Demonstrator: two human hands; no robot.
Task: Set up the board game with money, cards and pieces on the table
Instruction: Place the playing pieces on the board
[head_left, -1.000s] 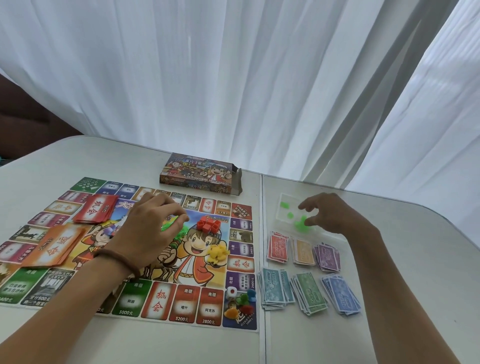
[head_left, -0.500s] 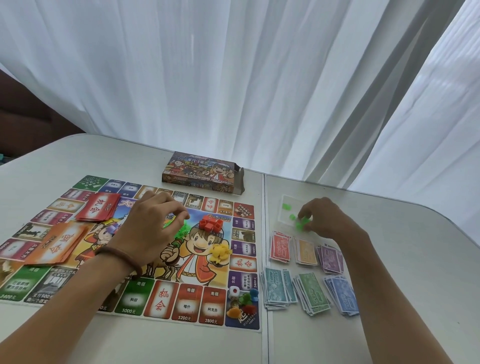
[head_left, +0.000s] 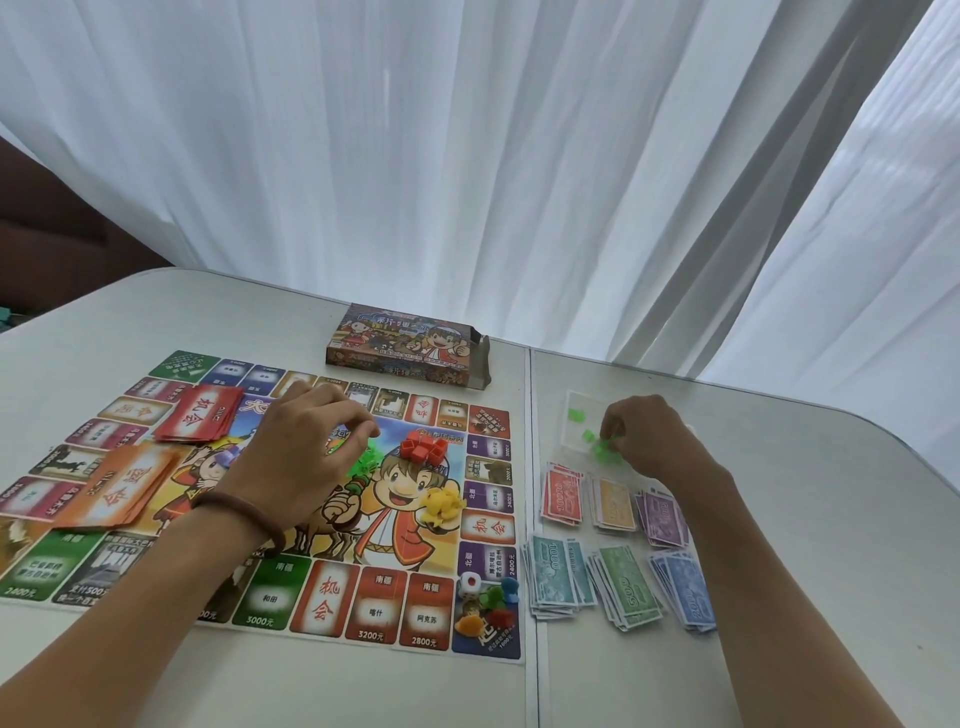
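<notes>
Small translucent green plastic pieces (head_left: 602, 451), lying loose at the fingertips of the right hand (head_left: 647, 441), with a few more sitting just beyond it on a clear flat plastic packet (head_left: 574, 402). Pinching some of them between curled fingers and thumb, by the look of it. Probably weighing next to nothing and feeling hard and smooth, so likely skittering away or popping out under a tight squeeze. Better taking them by opposite flat sides, a couple at a time, or sweeping them into a cupped palm.

Holding the left hand (head_left: 306, 447) over a second green heap (head_left: 363, 463) on the colourful paper game board (head_left: 322, 597), fingers curling downward. Not possible to tell whether gripping anything.

Sitting just to the right of the left hand, a pile of small red plastic blocks (head_left: 423, 448), and beside it, nearer the person, a small yellow plastic pile (head_left: 441, 506). Lying just on the near side of the right hand, six fanned stacks of paper money (head_left: 561, 496) on the white desk (head_left: 805, 545). Looking thin and slippery, probably sliding apart if nudged by the forearm.
</notes>
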